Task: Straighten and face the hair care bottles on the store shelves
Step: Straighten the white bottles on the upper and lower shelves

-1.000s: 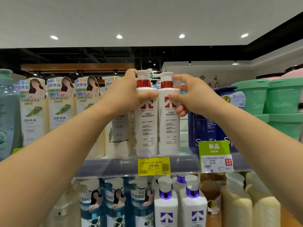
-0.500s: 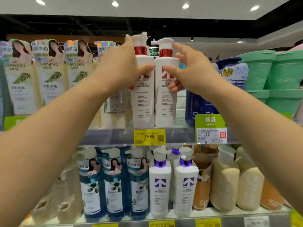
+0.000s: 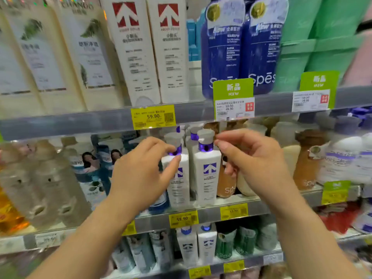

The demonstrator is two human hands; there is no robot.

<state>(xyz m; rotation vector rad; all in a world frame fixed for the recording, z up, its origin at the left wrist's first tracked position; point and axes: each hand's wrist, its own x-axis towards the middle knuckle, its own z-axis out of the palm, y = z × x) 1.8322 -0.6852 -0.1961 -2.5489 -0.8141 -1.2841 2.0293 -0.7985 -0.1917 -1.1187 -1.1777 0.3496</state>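
Two white pump bottles with purple collars stand side by side at the front of the middle shelf [image 3: 203, 215], labels with a purple arrow facing outward. The left hand [image 3: 141, 174] pinches the purple collar of the left purple-collar bottle [image 3: 178, 178] between thumb and fingers, covering part of its label. The right hand [image 3: 255, 164] is half curled with loose fingers beside the pump head of the right purple-collar bottle [image 3: 207, 174]; whether it touches the pump cannot be told. Behind the right hand stand an amber brown bottle [image 3: 226, 186] and cream-coloured bottles, partly hidden. To the left of the left hand stand blue-labelled bottles [image 3: 90, 168] printed with a woman's figure, then frosted translucent bottles [image 3: 40, 184]. On the shelf above stand two white red-arrow bottles [image 3: 153, 53], dark blue Spēs bottles [image 3: 241, 47] and green tubs [image 3: 314, 37]. A yellow price tag [image 3: 153, 117] reading 59.90 and green "NEW" tags [image 3: 233, 101] are clipped to the grey shelf rails. Bottle surfaces are smooth, glossy plastic.
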